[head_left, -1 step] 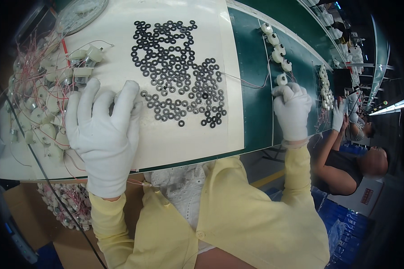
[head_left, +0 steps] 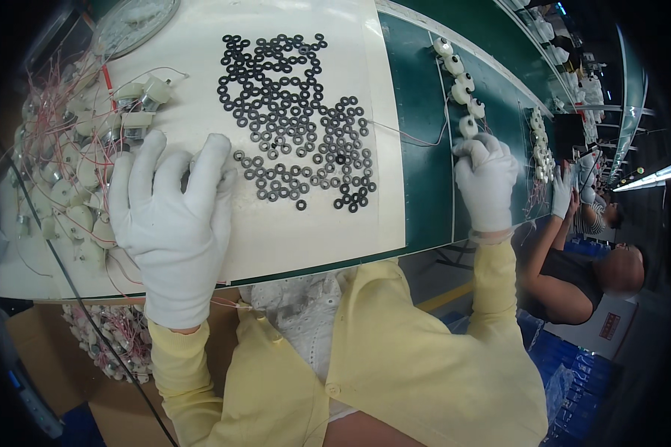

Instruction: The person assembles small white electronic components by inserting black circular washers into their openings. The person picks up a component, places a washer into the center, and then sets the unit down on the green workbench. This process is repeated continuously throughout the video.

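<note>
My left hand [head_left: 173,216], in a white glove, rests on the white sheet with its fingers apart and bent downward. No object shows in it. It lies between a heap of white plastic parts with metal cans and thin red wires [head_left: 71,160] and many small black rings [head_left: 276,97]. My right hand [head_left: 487,179], also gloved, is curled on the green surface. Its fingertips are at the near end of a row of white rounded parts with dark tips [head_left: 461,94], beside the nearest white part [head_left: 467,127]. What lies beneath the curled fingers is hidden.
A round clear dish [head_left: 136,26] stands at the far left. Another row of white parts [head_left: 540,145] lies farther right, near a co-worker's gloved hand [head_left: 562,192]. A cardboard box [head_left: 48,335] with more wired parts sits below the table's left edge. A thin wire [head_left: 414,139] crosses the green surface.
The nearest white part in the row has shifted slightly away from me, closer to its neighbours. My right hand has moved very little. My left hand stays in place.
</note>
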`<state>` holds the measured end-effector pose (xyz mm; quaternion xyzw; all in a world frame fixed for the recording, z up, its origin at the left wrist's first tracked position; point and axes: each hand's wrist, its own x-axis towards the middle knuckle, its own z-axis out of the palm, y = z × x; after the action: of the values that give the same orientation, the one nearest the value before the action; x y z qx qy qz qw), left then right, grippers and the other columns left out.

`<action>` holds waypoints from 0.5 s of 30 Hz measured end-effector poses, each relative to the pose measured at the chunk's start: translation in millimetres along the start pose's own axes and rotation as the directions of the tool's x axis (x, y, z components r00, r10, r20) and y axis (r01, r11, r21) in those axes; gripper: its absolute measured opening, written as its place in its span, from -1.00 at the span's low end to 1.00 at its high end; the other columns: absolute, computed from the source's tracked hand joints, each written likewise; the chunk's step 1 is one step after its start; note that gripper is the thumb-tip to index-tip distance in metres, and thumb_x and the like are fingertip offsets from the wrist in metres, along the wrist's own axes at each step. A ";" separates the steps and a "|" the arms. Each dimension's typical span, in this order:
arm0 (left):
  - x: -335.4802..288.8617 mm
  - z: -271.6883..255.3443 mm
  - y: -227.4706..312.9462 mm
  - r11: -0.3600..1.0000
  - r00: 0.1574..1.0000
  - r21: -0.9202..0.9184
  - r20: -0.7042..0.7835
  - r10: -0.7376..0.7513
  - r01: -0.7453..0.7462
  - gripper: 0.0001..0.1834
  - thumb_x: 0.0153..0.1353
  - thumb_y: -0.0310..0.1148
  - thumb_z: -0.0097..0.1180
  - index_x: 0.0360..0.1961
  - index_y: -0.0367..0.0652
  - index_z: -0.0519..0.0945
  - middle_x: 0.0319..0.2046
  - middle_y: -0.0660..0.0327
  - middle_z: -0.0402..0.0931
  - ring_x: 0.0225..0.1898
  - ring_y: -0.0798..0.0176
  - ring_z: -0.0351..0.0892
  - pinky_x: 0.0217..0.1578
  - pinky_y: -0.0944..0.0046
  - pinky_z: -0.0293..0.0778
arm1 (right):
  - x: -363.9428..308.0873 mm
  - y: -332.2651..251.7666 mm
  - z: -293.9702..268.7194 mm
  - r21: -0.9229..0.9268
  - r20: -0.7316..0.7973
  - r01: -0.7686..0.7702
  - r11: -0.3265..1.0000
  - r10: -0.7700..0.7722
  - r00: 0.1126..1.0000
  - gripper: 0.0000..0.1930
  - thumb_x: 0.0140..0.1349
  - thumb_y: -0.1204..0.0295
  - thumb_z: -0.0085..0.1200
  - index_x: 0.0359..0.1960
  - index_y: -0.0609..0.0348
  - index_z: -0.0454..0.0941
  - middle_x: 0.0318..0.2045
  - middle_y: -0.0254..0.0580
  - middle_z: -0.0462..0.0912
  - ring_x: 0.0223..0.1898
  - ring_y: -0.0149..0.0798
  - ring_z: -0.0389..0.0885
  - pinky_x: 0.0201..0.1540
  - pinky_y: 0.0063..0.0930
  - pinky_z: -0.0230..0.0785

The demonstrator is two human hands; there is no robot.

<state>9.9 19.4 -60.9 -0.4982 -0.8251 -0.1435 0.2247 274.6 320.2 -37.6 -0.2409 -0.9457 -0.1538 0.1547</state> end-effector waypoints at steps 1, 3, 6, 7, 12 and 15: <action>0.5 -0.6 -0.4 1.000 1.000 0.001 0.011 0.005 -0.005 -0.51 0.16 -0.31 0.42 0.16 0.15 0.68 -0.13 0.25 0.60 0.17 -0.01 0.58 0.23 -0.12 0.40 | 1.3 -0.5 -0.7 0.024 -0.033 0.011 1.000 -0.011 0.999 -0.84 0.01 0.56 0.25 -0.36 -0.03 0.68 -0.21 -0.19 0.73 -0.21 0.01 0.68 -0.16 -0.12 0.49; 1.7 -2.1 -0.8 1.000 0.999 0.002 0.032 0.015 -0.015 -0.49 0.15 -0.30 0.42 0.17 0.14 0.68 -0.13 0.25 0.61 0.16 -0.01 0.59 0.24 -0.12 0.40 | 4.8 -2.5 -6.4 0.071 -0.099 0.036 0.997 -0.028 0.995 -0.79 0.05 0.59 0.25 -0.28 0.00 0.70 -0.13 -0.11 0.74 -0.14 0.04 0.70 -0.09 -0.12 0.52; -0.2 -0.9 -1.0 1.000 1.000 0.008 0.024 -0.011 0.011 -0.48 0.14 -0.30 0.42 0.18 0.12 0.67 -0.15 0.25 0.62 0.15 0.00 0.59 0.24 -0.12 0.40 | 2.2 -12.1 -18.8 0.154 -0.136 0.033 0.988 -0.012 0.991 -0.74 0.10 0.64 0.25 -0.19 0.03 0.70 -0.07 -0.04 0.73 -0.08 0.06 0.71 -0.04 -0.13 0.53; -0.7 -0.1 -1.1 1.000 1.000 0.003 0.019 -0.005 0.005 -0.48 0.13 -0.30 0.43 0.18 0.12 0.68 -0.15 0.25 0.63 0.15 0.00 0.60 0.25 -0.12 0.40 | -0.8 -17.8 -22.3 0.202 -0.155 0.024 0.979 0.008 0.988 -0.73 0.09 0.65 0.25 -0.18 0.04 0.70 -0.08 -0.04 0.73 -0.09 0.06 0.71 -0.06 -0.14 0.53; -2.5 -5.4 -3.1 0.998 1.000 -0.069 0.001 0.013 -0.013 -0.47 0.11 -0.35 0.43 0.16 0.06 0.67 -0.12 0.25 0.64 0.15 0.00 0.60 0.26 -0.13 0.40 | -4.1 -72.5 -33.6 0.413 -0.214 0.042 0.910 0.052 0.975 -0.67 0.10 0.70 0.25 -0.11 0.06 0.69 -0.09 -0.06 0.72 -0.12 0.03 0.70 -0.09 -0.17 0.51; -5.5 -6.2 -1.7 0.989 0.989 -0.147 -0.147 0.001 -0.022 -0.48 0.10 -0.43 0.39 0.15 -0.02 0.65 -0.10 0.23 0.64 0.14 -0.01 0.61 0.27 -0.17 0.39 | -3.5 -80.8 -23.8 0.520 -0.114 -0.091 0.849 0.175 0.978 -0.73 0.13 0.68 0.22 -0.15 0.11 0.71 -0.18 -0.10 0.74 -0.18 -0.02 0.71 -0.11 -0.21 0.52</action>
<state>12.1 11.6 -58.5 -0.5063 -0.7905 -0.2392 0.2480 242.0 242.4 -34.7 -0.2433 -0.9182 0.0957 0.2975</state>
